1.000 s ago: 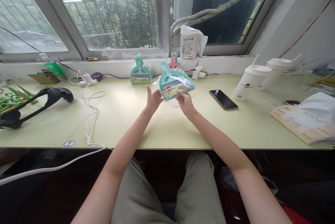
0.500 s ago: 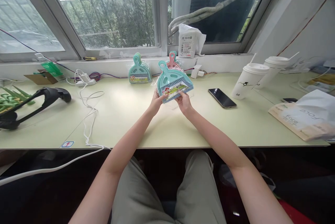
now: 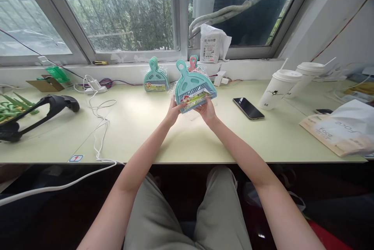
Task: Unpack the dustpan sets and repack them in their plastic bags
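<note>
A turquoise mini dustpan and brush set [image 3: 194, 86] in clear plastic is held up over the table, its handle tilted to the left. My left hand [image 3: 173, 111] grips its lower left corner, thumb on the front. My right hand [image 3: 207, 110] closes on the lower right edge, with the thumb near the printed label. Behind it a pink dustpan [image 3: 193, 63] is partly hidden, with another turquoise handle beside it. To the left, a stack of wrapped green dustpan sets [image 3: 156, 75] stands upright near the sill.
Right of my hands lie a phone [image 3: 248, 108], two lidded cups [image 3: 280, 88] and a paper bag [image 3: 339, 129]. On the left are a white cable [image 3: 101, 137], a power strip [image 3: 96, 89] and a black headset-like frame [image 3: 49, 111]. A white package [image 3: 210, 47] stands on the sill.
The held dustpan set has risen slightly and tilts a little differently. My right thumb has moved up onto its front. The things on the table stay in place.
</note>
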Demonstrator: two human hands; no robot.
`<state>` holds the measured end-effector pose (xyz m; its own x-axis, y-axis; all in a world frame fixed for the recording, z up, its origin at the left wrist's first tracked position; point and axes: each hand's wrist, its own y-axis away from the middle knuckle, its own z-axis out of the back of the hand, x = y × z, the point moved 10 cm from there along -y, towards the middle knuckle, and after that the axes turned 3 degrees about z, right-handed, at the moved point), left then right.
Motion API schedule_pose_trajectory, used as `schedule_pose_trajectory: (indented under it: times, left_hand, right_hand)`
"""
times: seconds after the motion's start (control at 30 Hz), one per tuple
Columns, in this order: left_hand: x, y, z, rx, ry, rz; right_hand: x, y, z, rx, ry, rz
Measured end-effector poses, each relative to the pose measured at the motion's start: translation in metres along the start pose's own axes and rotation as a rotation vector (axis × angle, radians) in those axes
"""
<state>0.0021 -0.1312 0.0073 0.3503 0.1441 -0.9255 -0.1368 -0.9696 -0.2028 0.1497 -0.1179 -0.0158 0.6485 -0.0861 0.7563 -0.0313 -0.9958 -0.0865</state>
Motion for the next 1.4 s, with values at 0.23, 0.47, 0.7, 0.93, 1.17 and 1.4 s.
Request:
schedule_pose_trajectory:
  times: [0.23,0.47,0.7,0.93,1.17,1.4]
  left_hand:
    - [0.001,0.002,-0.009,0.081,-0.046,-0.006]
    - [0.001,0.002,-0.007,0.083,-0.055,0.002]
    - [-0.003,0.003,-0.007,0.088,-0.067,0.005]
    - [-0.005,0.001,-0.002,0.078,-0.054,-0.009]
    - [-0.009,-0.003,0.013,-0.002,-0.004,-0.023]
    - [0.003,0.005,-0.007,0.137,-0.028,0.095]
  right_hand:
    - [0.008,-0.002,0.026,-0.182,0.007,0.029]
    - [0.003,-0.004,0.029,-0.188,0.053,-0.020]
    - [0.006,-0.003,0.020,-0.095,0.072,-0.044]
    - [0.006,-0.003,0.012,-0.039,0.073,-0.065]
    - [0.006,0.004,-0.018,0.198,0.096,0.026]
    - [0.008,0.007,-0.005,0.086,0.111,0.088]
